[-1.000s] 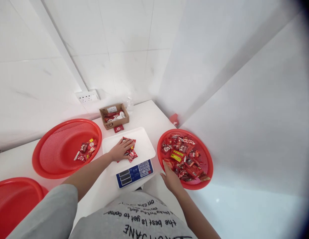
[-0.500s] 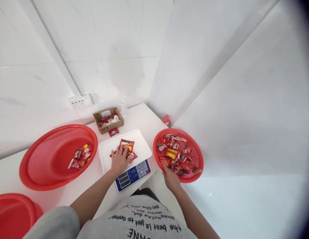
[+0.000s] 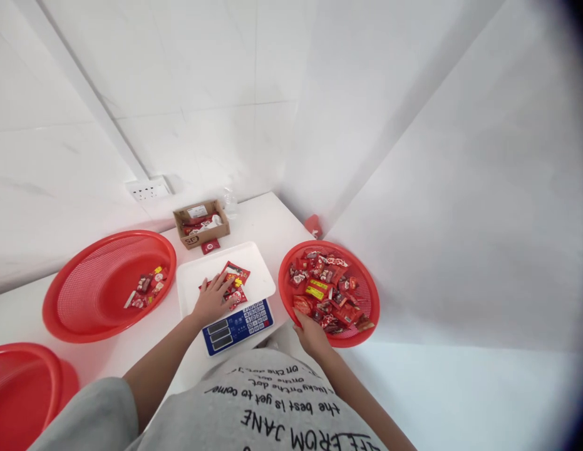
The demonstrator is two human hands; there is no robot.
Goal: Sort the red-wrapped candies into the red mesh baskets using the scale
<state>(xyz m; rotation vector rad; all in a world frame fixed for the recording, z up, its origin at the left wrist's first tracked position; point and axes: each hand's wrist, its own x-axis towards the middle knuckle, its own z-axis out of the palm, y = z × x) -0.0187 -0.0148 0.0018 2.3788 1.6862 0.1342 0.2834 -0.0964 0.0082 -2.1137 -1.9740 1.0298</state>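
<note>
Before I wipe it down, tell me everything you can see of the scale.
The scale sits on the white table, with a broad white, plastic-looking tray above a blue front panel. The panel has three dark display windows at left, no reading legible, and a pale keypad at right. Red packets lie on the tray, partly under the left hand.

On white tabletop [image 3: 258,219]: scale [image 3: 237,327] beneath left hand [image 3: 213,304]; beyond, cardboard box [image 3: 204,237], red packet [image 3: 210,246]; leftward, red basket [image 3: 101,285].
</note>
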